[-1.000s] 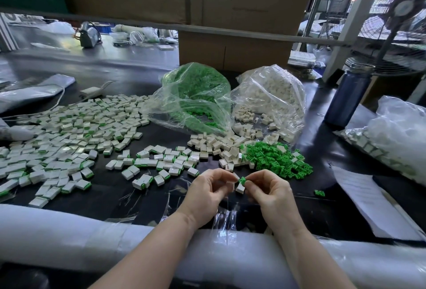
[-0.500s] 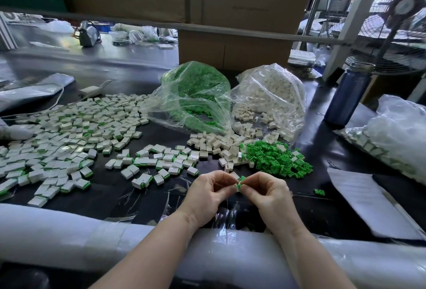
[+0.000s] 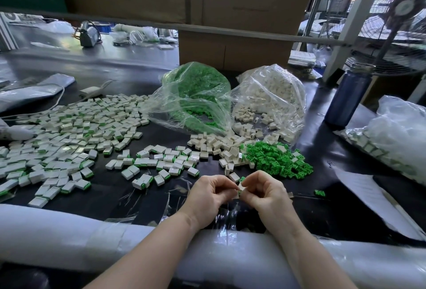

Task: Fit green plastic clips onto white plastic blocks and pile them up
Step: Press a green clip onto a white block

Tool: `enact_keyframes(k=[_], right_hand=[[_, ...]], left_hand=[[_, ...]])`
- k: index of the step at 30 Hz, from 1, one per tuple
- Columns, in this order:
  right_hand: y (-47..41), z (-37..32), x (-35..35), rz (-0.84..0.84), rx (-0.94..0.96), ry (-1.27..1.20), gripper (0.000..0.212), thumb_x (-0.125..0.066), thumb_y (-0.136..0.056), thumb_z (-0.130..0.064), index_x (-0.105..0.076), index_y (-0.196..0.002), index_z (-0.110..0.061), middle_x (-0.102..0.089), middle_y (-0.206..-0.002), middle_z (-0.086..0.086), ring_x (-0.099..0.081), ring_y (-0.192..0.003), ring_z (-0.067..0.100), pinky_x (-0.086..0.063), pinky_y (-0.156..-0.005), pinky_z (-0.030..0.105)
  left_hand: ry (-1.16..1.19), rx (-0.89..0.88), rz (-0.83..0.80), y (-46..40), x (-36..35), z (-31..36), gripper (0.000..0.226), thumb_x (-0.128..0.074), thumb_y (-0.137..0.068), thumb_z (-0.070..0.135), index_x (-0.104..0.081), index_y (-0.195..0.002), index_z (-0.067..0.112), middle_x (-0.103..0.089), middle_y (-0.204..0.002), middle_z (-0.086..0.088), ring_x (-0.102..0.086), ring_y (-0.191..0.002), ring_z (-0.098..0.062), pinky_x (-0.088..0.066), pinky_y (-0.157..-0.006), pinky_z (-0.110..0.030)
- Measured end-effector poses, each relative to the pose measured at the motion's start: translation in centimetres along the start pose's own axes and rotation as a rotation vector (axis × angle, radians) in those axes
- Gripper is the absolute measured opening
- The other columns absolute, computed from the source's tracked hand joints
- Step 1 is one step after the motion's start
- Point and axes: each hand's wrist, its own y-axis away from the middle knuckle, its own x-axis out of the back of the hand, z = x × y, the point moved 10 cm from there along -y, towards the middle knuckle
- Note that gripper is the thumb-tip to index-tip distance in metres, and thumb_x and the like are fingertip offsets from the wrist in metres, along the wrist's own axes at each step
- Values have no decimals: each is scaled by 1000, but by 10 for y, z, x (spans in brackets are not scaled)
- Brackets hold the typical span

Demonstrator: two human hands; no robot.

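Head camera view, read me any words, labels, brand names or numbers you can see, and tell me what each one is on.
No text can be read in this view.
Sheet of paper at the right: faint printed lines, too blurred to read.
Blue bottle: no label shows.
Cardboard boxes behind: no print shows.
White blocks and green clips: no markings can be made out.

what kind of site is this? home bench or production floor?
Likely a small factory assembly bench: bulk bags of green clips and white blocks, a spread of finished blocks, stacked cardboard boxes and an industrial fan behind.
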Motion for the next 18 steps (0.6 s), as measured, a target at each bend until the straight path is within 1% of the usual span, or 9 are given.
enact_keyframes(k=[4, 8, 11, 14, 18], right_hand=[[0, 1, -1, -26, -16, -3, 20, -68, -74, 9, -59, -73, -9, -63, -64, 3, -58, -63, 15, -52, -65, 35], [0, 2, -2, -52, -26, -10, 24, -68, -73, 11, -59, -70, -11, -62, -62, -2, -58, -60, 9, -49, -60, 22], [0, 4, -4, -66, -32, -23, 25, -67, -72, 13, -60, -69, -10, -62, -60, -4, -57, -56, 3, -46, -56, 16], [0, 4, -4, -78, -36, -52, 26, -66, -71, 16, -59, -69, -9, -61, -58, -5, -57, -54, 1, -45, -53, 14], [0, 6, -7, -110, -51, -66, 27, -65, -72, 16, -59, -67, -10, -61, -57, -5, -57, -54, 3, -44, -52, 14]], left_hand=[[-59, 2, -19, 1, -1, 2, 21, -67, -81, 1, -69, -74, 21, -66, -72, 5, -59, -69, -2, -48, -73, -13], [-104, 1, -44, 3, -2, 3, 20, -69, -80, 2, -68, -74, 22, -64, -69, 9, -57, -64, 3, -46, -70, -10], [-115, -2, -66, 4, -3, 3, 19, -68, -81, 3, -69, -74, 20, -63, -68, 10, -56, -63, 4, -45, -70, -10], [-127, -7, -72, 4, -4, 4, 18, -68, -81, 3, -69, -74, 20, -62, -67, 11, -55, -62, 7, -45, -68, -9], [-136, -12, -104, 3, -7, 5, 21, -68, -80, 0, -67, -73, 21, -63, -69, 11, -56, -63, 8, -45, -70, -8]])
